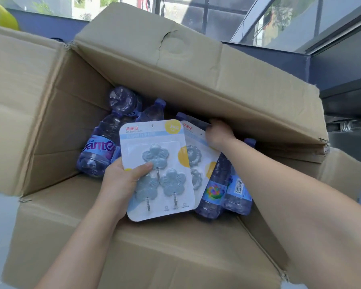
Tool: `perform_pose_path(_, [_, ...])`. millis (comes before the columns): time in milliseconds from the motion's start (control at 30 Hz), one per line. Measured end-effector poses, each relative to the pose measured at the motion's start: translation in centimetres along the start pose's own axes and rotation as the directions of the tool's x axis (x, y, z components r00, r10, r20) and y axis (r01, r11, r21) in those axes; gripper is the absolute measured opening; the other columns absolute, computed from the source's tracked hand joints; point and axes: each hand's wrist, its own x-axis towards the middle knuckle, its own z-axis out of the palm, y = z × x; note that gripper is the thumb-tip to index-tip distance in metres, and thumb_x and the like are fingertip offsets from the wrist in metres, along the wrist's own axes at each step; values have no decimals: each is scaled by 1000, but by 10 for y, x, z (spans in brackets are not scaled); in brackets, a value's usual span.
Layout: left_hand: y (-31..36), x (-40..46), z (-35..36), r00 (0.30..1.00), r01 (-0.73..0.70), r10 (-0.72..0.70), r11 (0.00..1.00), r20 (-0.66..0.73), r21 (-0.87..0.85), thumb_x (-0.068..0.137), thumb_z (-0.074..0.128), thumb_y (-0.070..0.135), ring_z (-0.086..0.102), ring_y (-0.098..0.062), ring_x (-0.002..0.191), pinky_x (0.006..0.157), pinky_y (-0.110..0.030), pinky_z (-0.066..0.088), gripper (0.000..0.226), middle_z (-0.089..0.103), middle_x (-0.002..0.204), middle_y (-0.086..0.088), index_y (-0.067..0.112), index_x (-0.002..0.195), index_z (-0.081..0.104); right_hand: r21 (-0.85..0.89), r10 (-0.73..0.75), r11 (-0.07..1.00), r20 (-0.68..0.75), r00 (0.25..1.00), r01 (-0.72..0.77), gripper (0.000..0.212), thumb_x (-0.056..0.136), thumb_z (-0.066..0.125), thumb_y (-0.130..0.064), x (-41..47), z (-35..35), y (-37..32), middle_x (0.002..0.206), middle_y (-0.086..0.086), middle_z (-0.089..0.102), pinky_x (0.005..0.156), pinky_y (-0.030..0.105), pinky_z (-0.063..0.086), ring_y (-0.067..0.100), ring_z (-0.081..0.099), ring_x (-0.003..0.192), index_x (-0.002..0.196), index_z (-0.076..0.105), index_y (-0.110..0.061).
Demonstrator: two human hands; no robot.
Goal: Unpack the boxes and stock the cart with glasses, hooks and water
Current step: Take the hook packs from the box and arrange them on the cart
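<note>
Inside the open cardboard box (50, 113), toward its left wall and far corner, water bottles (104, 140) lie jumbled on their sides, with more of them along the near right edge. On top of that pile rest the two packs of hooks. The left hand (121, 180) holds the front pack of hooks (156, 170) by its lower left corner, thumb pressed across the face of the card near the upper blue flower hook and fingers behind it, a grip that keeps the card flat and lifted clear of the bottles, probably so it can come out first.

The second pack of hooks (198, 155) lies just behind and to the right, overlapped by the front one and leaning on a bottle. The right hand (219, 132) reaches to its top edge, under the big far flap (196, 65) that sags over the box mouth. Its fingers curl at the card's upper edge, but whether they have closed on the card or only touch it I cannot tell, since the flap shadows them.

Taking the flat cards off first makes sense: they cover the bottles, which are heavier and need a full grip each. No cart or glasses show here.
</note>
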Motion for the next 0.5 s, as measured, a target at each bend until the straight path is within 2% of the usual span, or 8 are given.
perform_pose_path(133, [-1,9,6,1000,-25,25,1000,-5,14,80,65,-4,68,-18,69,62,-31,57,21,72,83,-2,14,91,66,-180,10,983,-38,999,-17,30,92,40,-8,3,5,-7,125,12,56,83,30,41,32,53,114,117,56,-10])
perform_pose_path(367, [-8,7,14,999,-41,40,998,20,51,80,66,-5,65,-14,66,54,-22,55,21,70,83,-1,15,88,64,-169,-7,986,-88,996,-9,23,89,43,-4,3,3,-9,113,15,63,74,27,38,32,58,105,100,63,-7])
perform_pose_path(500, [-12,6,17,999,-33,32,997,15,68,80,67,-4,66,-18,72,59,-25,56,22,71,87,-3,14,92,64,-232,-47,972,-123,991,17,21,88,43,0,-1,6,-9,109,16,63,71,28,37,33,59,102,96,62,-4])
